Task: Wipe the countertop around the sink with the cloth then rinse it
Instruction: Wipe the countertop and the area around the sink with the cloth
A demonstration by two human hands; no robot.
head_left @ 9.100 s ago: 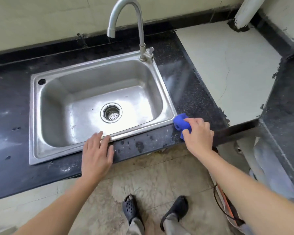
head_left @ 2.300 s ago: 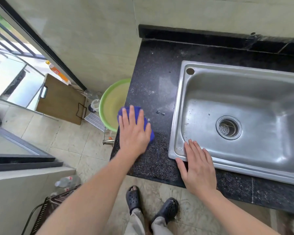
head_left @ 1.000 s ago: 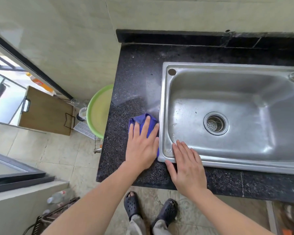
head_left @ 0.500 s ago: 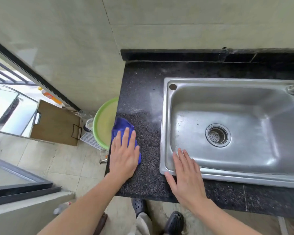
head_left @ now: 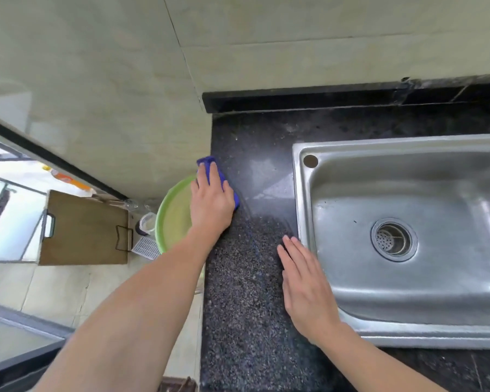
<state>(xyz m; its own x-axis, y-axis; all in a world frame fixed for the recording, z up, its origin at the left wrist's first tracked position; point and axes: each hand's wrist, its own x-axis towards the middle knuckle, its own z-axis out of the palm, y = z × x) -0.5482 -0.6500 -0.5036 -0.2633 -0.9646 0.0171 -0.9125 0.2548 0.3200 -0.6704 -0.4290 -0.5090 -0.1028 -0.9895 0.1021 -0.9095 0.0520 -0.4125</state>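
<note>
A blue cloth lies on the black speckled countertop at its left edge, left of the steel sink. My left hand presses flat on the cloth with straight fingers and covers most of it. My right hand rests flat on the countertop beside the sink's left rim, fingers straight, holding nothing. The sink basin is bare, with a round drain strainer. The tap is out of view.
A green basin stands below the counter's left edge, partly hidden by my left arm. A wooden board with metal handles leans by the doorway on the left. Tiled wall and a black backsplash strip bound the counter behind.
My left hand has slid the cloth away from me along the counter's left edge. My right hand has moved off the sink's corner onto the countertop beside the rim.
</note>
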